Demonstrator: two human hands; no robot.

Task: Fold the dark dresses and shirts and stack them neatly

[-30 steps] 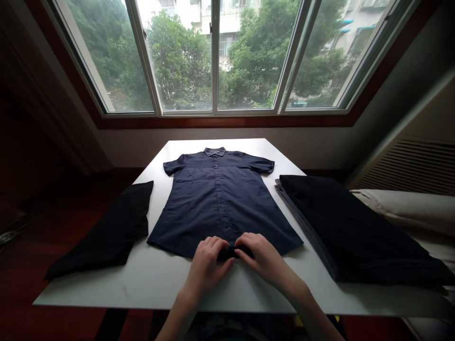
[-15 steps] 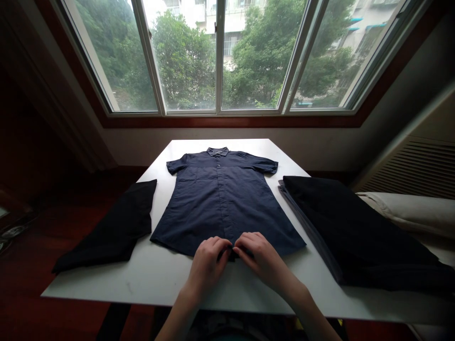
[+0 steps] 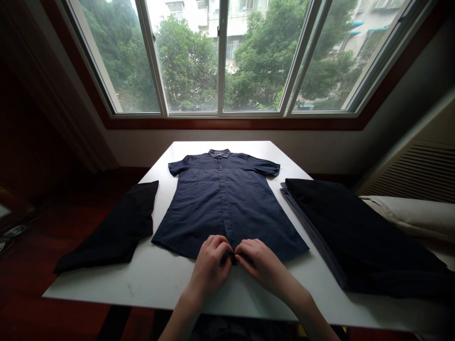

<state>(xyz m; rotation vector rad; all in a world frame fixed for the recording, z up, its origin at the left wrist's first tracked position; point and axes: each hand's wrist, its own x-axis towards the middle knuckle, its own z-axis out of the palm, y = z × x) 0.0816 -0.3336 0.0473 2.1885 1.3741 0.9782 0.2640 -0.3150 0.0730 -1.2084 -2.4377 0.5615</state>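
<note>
We have the dark shirt (image 3: 220, 203) spread face up on the white table (image 3: 159, 284), filling the middle of the frame, its collar (image 3: 219, 154) toward the window (image 3: 188, 71) up top. Our left hand (image 3: 210, 260) and right hand (image 3: 259, 259) nearly meet at its bottom edge, lower center, each pinching the cloth between thumb and fingers (the pinched bit is mostly hidden). From there the shirt stretches upward, beyond both hands. Black clothing (image 3: 113, 227) lies at left, a dark folded pile (image 3: 351, 232) at right.
</note>
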